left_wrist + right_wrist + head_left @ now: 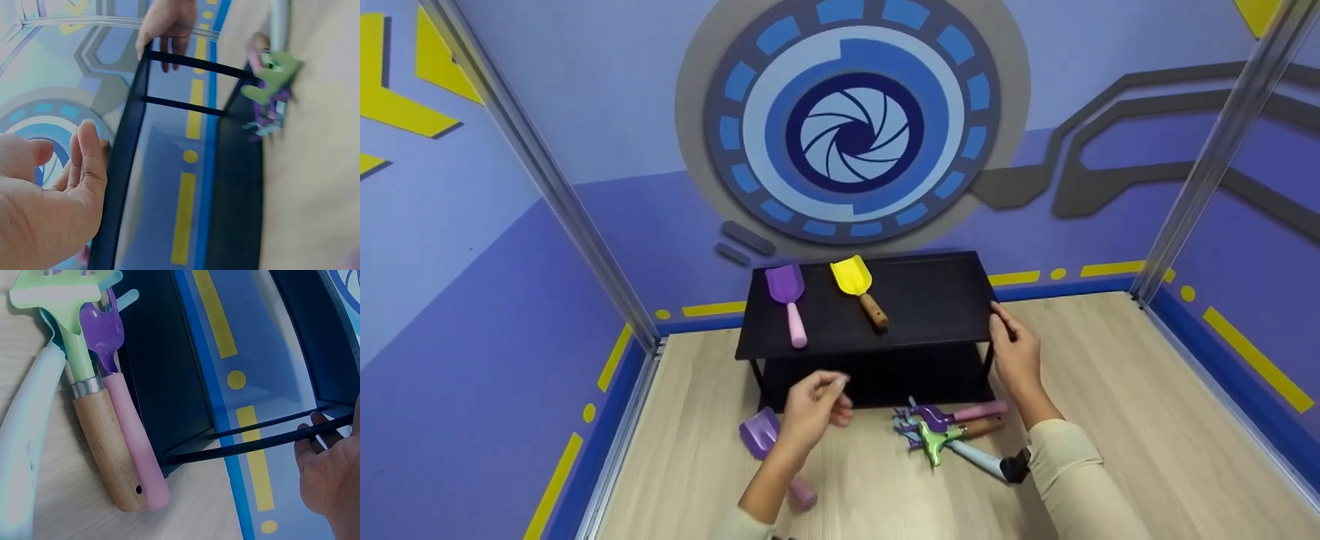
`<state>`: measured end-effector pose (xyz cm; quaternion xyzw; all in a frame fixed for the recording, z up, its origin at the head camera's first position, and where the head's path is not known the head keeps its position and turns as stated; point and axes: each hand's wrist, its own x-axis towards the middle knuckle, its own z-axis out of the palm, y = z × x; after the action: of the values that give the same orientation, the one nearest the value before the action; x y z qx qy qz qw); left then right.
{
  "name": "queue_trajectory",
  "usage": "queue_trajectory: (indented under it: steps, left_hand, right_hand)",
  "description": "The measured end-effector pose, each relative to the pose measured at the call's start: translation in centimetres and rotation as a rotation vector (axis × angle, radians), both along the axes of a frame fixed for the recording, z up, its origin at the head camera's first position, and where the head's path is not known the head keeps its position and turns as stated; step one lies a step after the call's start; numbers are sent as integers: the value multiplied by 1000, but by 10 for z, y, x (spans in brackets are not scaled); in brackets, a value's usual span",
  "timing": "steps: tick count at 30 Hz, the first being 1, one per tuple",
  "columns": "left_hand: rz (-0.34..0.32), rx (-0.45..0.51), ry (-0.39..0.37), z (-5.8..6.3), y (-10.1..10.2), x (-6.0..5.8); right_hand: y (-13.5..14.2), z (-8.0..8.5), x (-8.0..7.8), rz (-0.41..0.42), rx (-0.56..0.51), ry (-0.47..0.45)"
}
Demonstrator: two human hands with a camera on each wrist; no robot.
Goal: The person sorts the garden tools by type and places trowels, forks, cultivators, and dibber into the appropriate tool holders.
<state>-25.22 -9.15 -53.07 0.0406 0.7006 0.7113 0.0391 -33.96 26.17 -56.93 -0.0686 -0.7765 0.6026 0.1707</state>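
Observation:
A black two-tier shelf [934, 296] stands against the back wall. At its right end, my right hand [1020, 356] grips the top board's edge, with fingers around the side bar in the right wrist view. My left hand [811, 412] hovers in front of the shelf, fingers loosely bent and holding nothing. On the top board lie a purple toy shovel [785, 285] with a pink handle and a yellow toy shovel [852, 276] with a wooden handle. Another purple shovel [760, 433] lies on the table, partly hidden under my left forearm.
Right of centre on the table, a green toy rake [53, 295], a purple tool [104, 334] with a pink handle and a light blue tool [976, 459] lie overlapping before the shelf. Printed panels and metal posts [1192, 161] enclose the wooden tabletop [877, 495].

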Motion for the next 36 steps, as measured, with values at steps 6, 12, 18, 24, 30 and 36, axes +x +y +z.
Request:
queue_trajectory:
  steps: [6, 12, 18, 24, 30, 36]
  left_hand:
    - [72, -76, -118, -32, -41, 27]
    - [203, -145, -247, -62, -72, 41]
    - [218, -175, -332, -78, -87, 48]
    - [174, -215, -393, -88, -91, 51]
    - [154, -296, -430, -94, -89, 52]
    - [175, -360, -434, -101, -83, 48]
  right_hand:
    - [-1, 3, -2, 2, 5, -13]
    - [1, 0, -1, 7, 5, -7]
    - [0, 3, 0, 19, 2, -11]
    - [0, 1, -1, 15, -7, -7]
    - [0, -2, -2, 3, -3, -2]
    - [0, -2, -2, -2, -6, 1]
